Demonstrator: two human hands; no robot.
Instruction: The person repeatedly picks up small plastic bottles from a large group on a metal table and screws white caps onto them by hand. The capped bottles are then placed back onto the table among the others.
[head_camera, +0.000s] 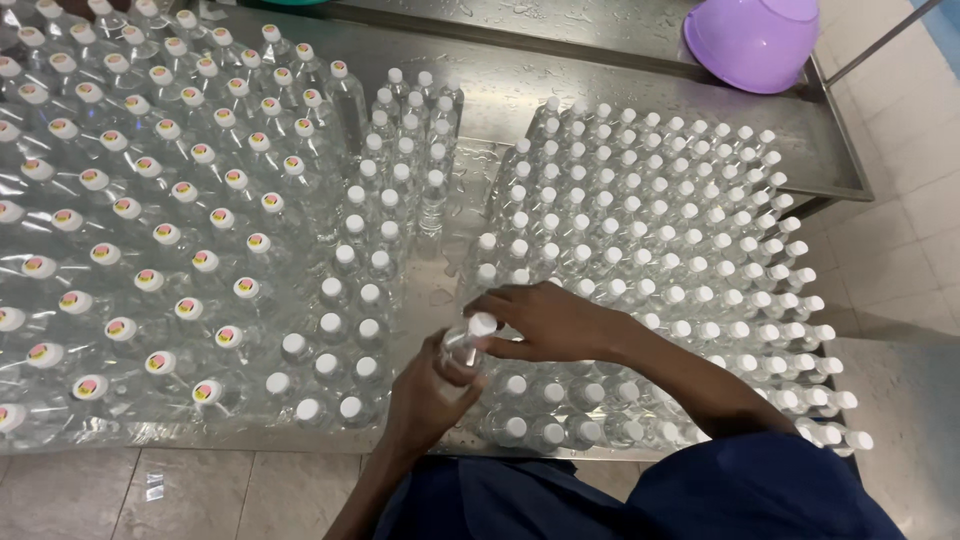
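A small clear plastic bottle (462, 349) with a white cap is held over the near edge of the steel table (560, 85). My left hand (425, 395) is wrapped around its body from below. My right hand (545, 322) reaches in from the right, with its fingertips on the white cap. Just right of my hands stands a dense block of small white-capped bottles (660, 260). To the left stand more white-capped bottles (350, 300) in looser rows.
Larger clear bottles (150, 220) with round coloured stickers on their caps fill the left half of the table. An upturned purple plastic bowl (752, 40) sits at the far right corner. Tiled floor (900, 200) lies right of and below the table. The steel top is wet.
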